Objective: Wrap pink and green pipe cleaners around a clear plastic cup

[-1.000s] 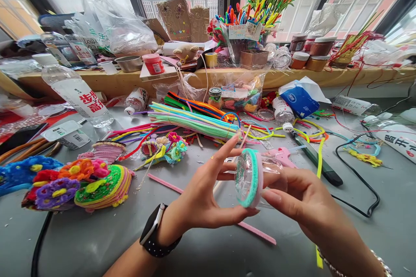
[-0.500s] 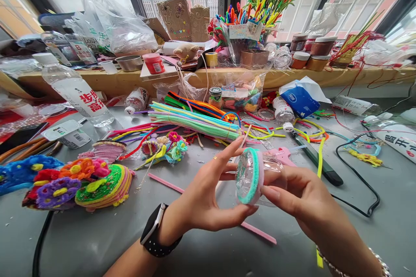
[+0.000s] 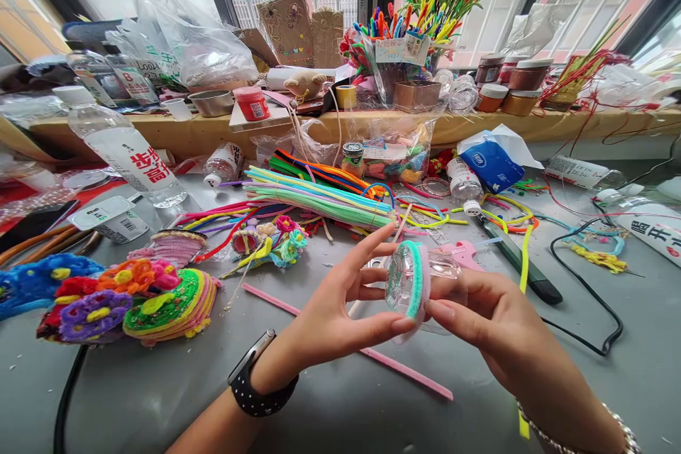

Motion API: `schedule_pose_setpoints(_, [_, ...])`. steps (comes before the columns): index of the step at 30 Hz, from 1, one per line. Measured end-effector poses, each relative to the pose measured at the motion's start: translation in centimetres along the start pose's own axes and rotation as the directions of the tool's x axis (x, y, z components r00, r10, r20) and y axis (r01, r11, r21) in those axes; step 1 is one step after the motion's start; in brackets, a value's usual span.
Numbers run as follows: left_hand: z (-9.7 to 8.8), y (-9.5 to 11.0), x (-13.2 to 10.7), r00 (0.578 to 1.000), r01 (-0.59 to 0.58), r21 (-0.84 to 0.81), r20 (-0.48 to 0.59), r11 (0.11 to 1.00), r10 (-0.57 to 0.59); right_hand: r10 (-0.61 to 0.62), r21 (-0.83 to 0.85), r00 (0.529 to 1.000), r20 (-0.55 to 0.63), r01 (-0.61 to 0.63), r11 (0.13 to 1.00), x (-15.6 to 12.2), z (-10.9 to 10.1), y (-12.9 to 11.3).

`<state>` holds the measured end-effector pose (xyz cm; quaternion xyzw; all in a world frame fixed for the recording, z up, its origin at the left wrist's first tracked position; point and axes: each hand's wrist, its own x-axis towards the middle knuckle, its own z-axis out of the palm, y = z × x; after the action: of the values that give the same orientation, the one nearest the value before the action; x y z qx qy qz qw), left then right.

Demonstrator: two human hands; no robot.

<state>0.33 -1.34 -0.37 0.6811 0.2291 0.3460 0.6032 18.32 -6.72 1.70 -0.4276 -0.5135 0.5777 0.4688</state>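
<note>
A clear plastic cup [image 3: 400, 273] is lying tipped on its side in the air above the table [image 3: 340, 418], its closed end facing left and its see-through wall stretching right. The base is showing molded ridges, catching pale highlights and letting background colors come through. Just behind that end, a fuzzy teal pipe cleaner [image 3: 413, 284] is circling the cup as a thick, bright band; a pale lilac pipe cleaner [image 3: 425, 277] is running right beside it, touching it. The left hand [image 3: 333, 312] is loosely gripping the cup near its base, the thumb resting against the bands' lower part and the index finger pointing upward. The right hand [image 3: 500, 326] is gripping the cup from the other side, its thumb tip pressing the lilac band; whether its hidden fingers are reaching inside is impossible to tell. Beneath the hands, a pink pipe cleaner [image 3: 409, 372] is lying slantwise on the table, while a pink glue gun [image 3: 462, 254] is sitting behind the cup, partly hidden.
</note>
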Motion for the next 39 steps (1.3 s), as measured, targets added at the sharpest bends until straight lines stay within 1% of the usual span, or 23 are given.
schedule_pose_setpoints(2, [-0.07,-0.05,0.01,1.0,-0.005,-0.007,0.011,1.0,0.005,-0.005,-0.013,1.0,0.019,0.005,1.0,0.02,-0.11,-0.04])
schedule_pose_setpoints(8, [-0.23,-0.17,0.07,1.0,-0.001,-0.007,0.016,1.0,0.002,0.003,-0.011,1.0,0.009,-0.003,1.0,-0.06,-0.11,0.04])
schedule_pose_setpoints(14, [-0.16,-0.11,0.11,1.0,-0.006,-0.017,0.017,1.0,0.006,0.029,0.005,0.999,-0.045,-0.029,1.0,-0.16,0.26,-0.12])
schedule_pose_setpoints(20, [-0.17,-0.15,0.09,1.0,-0.01,-0.018,0.02,1.0,0.011,0.005,0.017,1.0,-0.031,-0.005,1.0,-0.17,0.28,-0.08])
schedule_pose_setpoints(23, [-0.16,-0.08,0.06,1.0,-0.019,-0.009,0.012,1.0,0.019,0.005,-0.007,0.999,-0.034,-0.006,1.0,-0.14,0.26,-0.08])
schedule_pose_setpoints(26, [-0.1,0.06,-0.01,0.998,-0.06,0.01,0.027,0.998,0.06,-0.026,-0.034,0.999,-0.045,0.025,0.999,-0.13,0.28,-0.08])
schedule_pose_setpoints(28, [-0.02,0.17,-0.07,0.994,-0.103,0.039,0.043,0.994,0.101,-0.066,-0.07,0.997,-0.025,0.064,0.995,-0.13,0.28,-0.07])
schedule_pose_setpoints(33, [0.22,0.37,-0.2,0.982,-0.189,0.177,0.037,0.966,0.186,-0.135,-0.18,0.99,0.033,0.138,0.974,-0.14,0.05,-0.23])
schedule_pose_setpoints(35, [0.26,0.35,-0.23,0.973,-0.23,0.209,0.041,0.95,0.226,-0.13,-0.165,0.99,0.058,0.138,0.976,-0.13,-0.09,-0.38])
schedule_pose_setpoints(37, [0.27,0.28,-0.24,0.963,-0.268,0.244,0.043,0.932,0.265,-0.12,-0.099,0.99,0.078,0.128,0.987,-0.15,-0.2,-0.47])
schedule_pose_setpoints(39, [0.27,0.19,-0.23,0.954,-0.297,0.276,0.049,0.914,0.295,-0.099,-0.014,0.993,0.068,0.1,0.995,-0.21,-0.2,-0.47])
